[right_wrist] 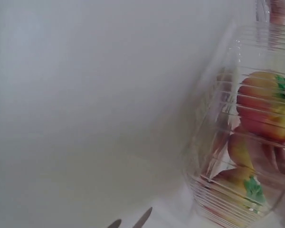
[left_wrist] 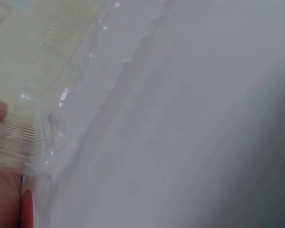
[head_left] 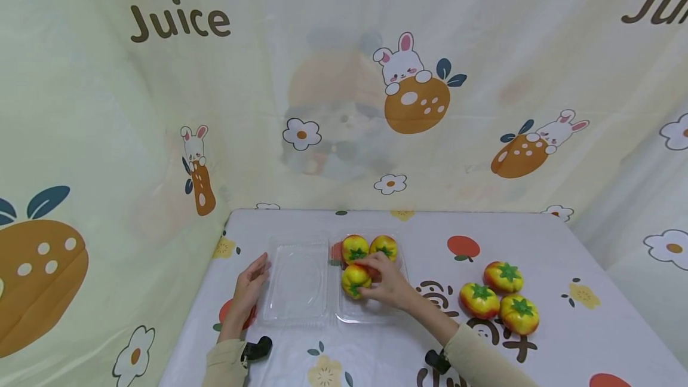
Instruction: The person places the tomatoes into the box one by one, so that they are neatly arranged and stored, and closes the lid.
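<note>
An opened clear plastic clamshell box has its lid half (head_left: 298,279) on the left and its base (head_left: 371,313) on the right. My right hand (head_left: 388,282) reaches over the base, fingers and thumb curled about a red-and-yellow persimmon-like fruit (head_left: 355,280) with a green leafy top. Two matching fruits, the back left one (head_left: 355,248) and the back right one (head_left: 384,246), sit behind it in the base. At the lid's left edge my left hand (head_left: 250,285) holds the rim; ribbed plastic (left_wrist: 19,142) lies between its digits in the left wrist view.
Three more such fruits lie together on the table at right: a rear one (head_left: 503,277), a left one (head_left: 479,300) and a front one (head_left: 519,314). A printed white cloth (head_left: 424,345) covers the table. Patterned curtains (head_left: 344,76) hang behind and at both sides.
</note>
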`<state>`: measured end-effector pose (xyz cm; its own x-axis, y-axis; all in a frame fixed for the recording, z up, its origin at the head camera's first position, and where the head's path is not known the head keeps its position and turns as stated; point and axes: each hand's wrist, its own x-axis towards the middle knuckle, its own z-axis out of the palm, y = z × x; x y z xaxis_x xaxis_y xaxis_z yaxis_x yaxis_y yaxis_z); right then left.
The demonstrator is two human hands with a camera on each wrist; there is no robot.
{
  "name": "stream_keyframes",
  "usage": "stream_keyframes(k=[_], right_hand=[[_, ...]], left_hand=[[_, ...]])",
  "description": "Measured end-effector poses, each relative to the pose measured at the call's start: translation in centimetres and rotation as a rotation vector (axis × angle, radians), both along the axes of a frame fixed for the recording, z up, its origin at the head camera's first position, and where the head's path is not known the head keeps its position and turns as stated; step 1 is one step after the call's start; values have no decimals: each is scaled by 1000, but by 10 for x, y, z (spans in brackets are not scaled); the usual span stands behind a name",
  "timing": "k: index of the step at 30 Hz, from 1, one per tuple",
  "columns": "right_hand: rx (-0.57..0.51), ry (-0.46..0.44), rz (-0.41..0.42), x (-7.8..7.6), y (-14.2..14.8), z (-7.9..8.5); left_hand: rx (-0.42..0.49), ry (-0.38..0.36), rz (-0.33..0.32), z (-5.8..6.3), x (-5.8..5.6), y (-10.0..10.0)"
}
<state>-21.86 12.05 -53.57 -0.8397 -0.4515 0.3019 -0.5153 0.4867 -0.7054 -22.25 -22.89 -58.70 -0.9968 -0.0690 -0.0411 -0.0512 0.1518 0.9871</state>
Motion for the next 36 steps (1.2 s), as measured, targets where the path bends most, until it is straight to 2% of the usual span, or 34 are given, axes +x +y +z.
stream_keyframes(k=[6, 14, 20, 23, 27, 36], right_hand=[[-14, -2, -13, 0, 0, -3], [13, 79, -31, -4, 0, -7], [32, 43, -44, -1, -1, -13], [34, 57, -45, -1, -1, -14], [30, 76, -51, -4, -2, -13], [5, 11, -62, -7, 1, -4]], left_hand=[[-6, 10, 7, -1, 0, 0], [5, 8, -3, 0, -1, 0], [-12, -15, -7, -5, 4, -2], [-14, -5, -7, -6, 5, -2], [-14, 8, 4, -5, 4, -2], [-16, 6, 0, -3, -1, -2]])
